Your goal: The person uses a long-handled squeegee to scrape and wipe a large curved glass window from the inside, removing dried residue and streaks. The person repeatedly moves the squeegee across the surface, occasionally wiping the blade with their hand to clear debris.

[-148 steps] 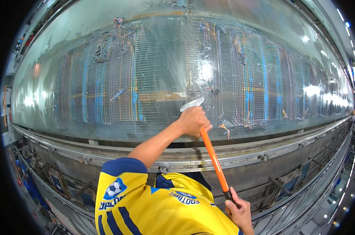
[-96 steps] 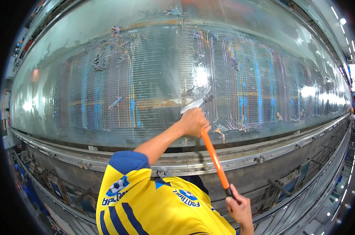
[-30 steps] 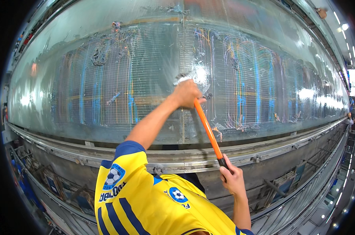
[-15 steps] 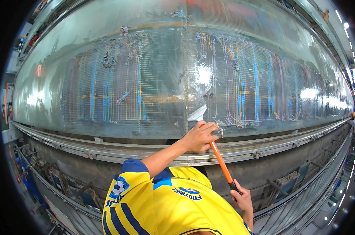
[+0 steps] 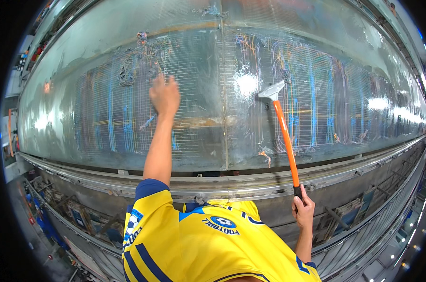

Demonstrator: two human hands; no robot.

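Observation:
A wide, shiny metal plate (image 5: 208, 70) with a fine grid and blue and orange streaks fills the view. My right hand (image 5: 303, 211) grips the black end of a long orange-handled scraper (image 5: 284, 136), whose flat metal blade (image 5: 272, 90) rests on the plate's middle-right part. My left hand (image 5: 165, 94) reaches far out with fingers spread, pressing flat on the plate left of the vertical seam. Scraps of residue (image 5: 127, 75) cling to the plate just left of that hand.
A metal rail (image 5: 231, 181) runs along the plate's near edge. Below it a steel frame with cross braces (image 5: 354, 221) curves away to the right. At the far left are shelves and a blue object (image 5: 39, 221). My yellow shirt fills the lower middle.
My left hand has let go of the scraper near its blade and moved up and left onto the plate. The scraper is now held by the right hand alone, with its blade higher.

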